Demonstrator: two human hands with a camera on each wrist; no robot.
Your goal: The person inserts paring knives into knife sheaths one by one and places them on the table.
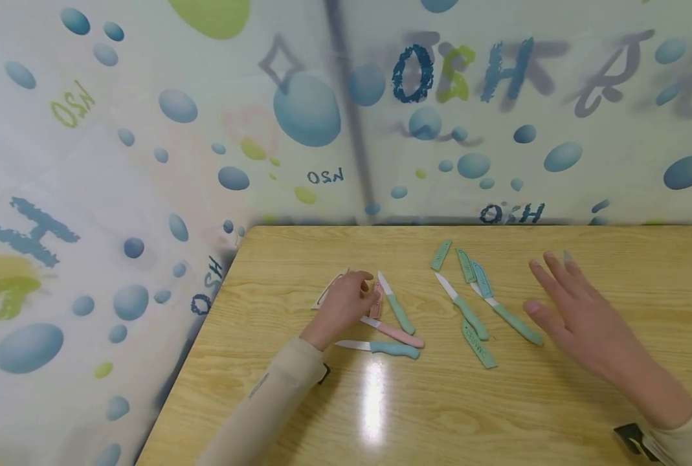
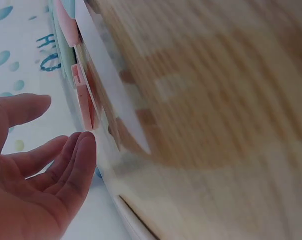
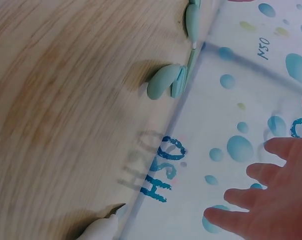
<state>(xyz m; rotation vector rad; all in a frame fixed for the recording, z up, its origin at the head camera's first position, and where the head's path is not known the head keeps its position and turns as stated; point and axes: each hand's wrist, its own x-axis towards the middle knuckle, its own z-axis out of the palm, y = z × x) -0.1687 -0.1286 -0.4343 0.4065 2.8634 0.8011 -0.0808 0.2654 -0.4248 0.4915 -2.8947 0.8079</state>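
My left hand (image 1: 346,303) hovers beside a pink blade sheath (image 1: 376,301), thumb and fingers apart. In the left wrist view its fingertips come right near the pink sheath (image 2: 84,102), with nothing between them. Close by lie a green-handled knife (image 1: 401,314), a pink-handled knife (image 1: 400,334) and a blue-handled knife (image 1: 393,349). My right hand (image 1: 590,323) is held over the table's right side, fingers spread and holding nothing. Left of it lie a knife with a green handle (image 1: 517,323) and another green knife (image 1: 470,317).
A green sheath (image 1: 478,346) lies below the green knives; another green sheath (image 1: 441,255) and a blue sheath (image 1: 481,279) lie behind. A pale flat piece with a dark outline (image 1: 328,292) is partly covered by my left hand. Patterned fabric (image 1: 206,162) walls the table's back and left.
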